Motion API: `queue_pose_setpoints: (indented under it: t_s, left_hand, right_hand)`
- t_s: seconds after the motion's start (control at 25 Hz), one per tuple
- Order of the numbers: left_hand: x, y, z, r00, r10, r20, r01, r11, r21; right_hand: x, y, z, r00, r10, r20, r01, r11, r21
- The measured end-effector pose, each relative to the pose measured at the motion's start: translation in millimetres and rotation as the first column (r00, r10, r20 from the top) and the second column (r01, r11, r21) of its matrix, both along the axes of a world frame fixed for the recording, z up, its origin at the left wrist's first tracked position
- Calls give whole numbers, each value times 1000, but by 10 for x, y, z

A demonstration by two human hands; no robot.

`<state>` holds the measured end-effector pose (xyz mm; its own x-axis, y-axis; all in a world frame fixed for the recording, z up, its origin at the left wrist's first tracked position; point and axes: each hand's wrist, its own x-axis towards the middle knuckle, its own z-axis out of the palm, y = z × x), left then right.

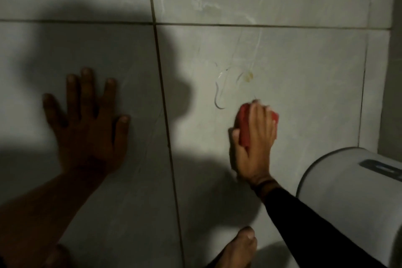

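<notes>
My right hand [254,141] presses a red sponge [244,128] onto the grey tiled floor [304,93], fingers over its top and thumb at its left side. Just beyond the sponge lie a yellowish stain [248,76] and thin wet streaks [218,95] on the tile. My left hand [87,124] rests flat on the floor in shadow to the left, fingers spread and holding nothing. A dark sleeve covers my right forearm.
A white rounded container [352,200] with a dark recessed handle stands at the lower right. A wall base [391,72] runs along the right edge. My bare foot [239,248] is at the bottom centre. Dark grout lines cross the tiles.
</notes>
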<state>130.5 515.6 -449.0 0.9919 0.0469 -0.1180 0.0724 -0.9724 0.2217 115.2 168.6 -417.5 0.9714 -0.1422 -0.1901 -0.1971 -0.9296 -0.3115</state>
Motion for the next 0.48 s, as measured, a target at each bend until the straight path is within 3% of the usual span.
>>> queue_pose_setpoints:
  t_s: [0.08, 0.12, 0.16, 0.24, 0.28, 0.32, 0.44, 0.48]
  left_hand:
    - [-1, -47, -11, 1000, -7, 8, 7, 1000, 3]
    - [13, -38, -30, 1000, -18, 3, 18, 1000, 21]
    - [31, -8, -36, 1000, -22, -5, 22, 999, 25]
    - [36, 23, -2, 1000, -18, -15, 18, 1000, 5]
    - [13, 3, 16, 1000, -13, -14, 14, 1000, 14]
    - [-8, -27, 45, 1000, 1, -8, 0, 1000, 19]
    - [-27, -90, 18, 1000, -4, -15, 5, 1000, 26]
    - [-17, -50, 4, 1000, -19, -5, 19, 999, 40]
  right_hand:
    - [711, 27, -112, 958, -268, 105, 271, 962, -23]
    - [989, 194, -138, 956, -261, 136, 266, 964, -17]
    - [1070, 343, -123, 979, -153, 138, 160, 987, -36]
    - [650, 360, -124, 977, 205, 63, -203, 978, -45]
    - [391, 225, -43, 950, 313, -6, -313, 950, -22]
    - [299, 67, 26, 951, 311, -4, -311, 950, -14]
    - [922, 223, -89, 989, -132, 73, 135, 990, -47]
    - [1108, 508, -105, 977, -175, 122, 182, 982, -46]
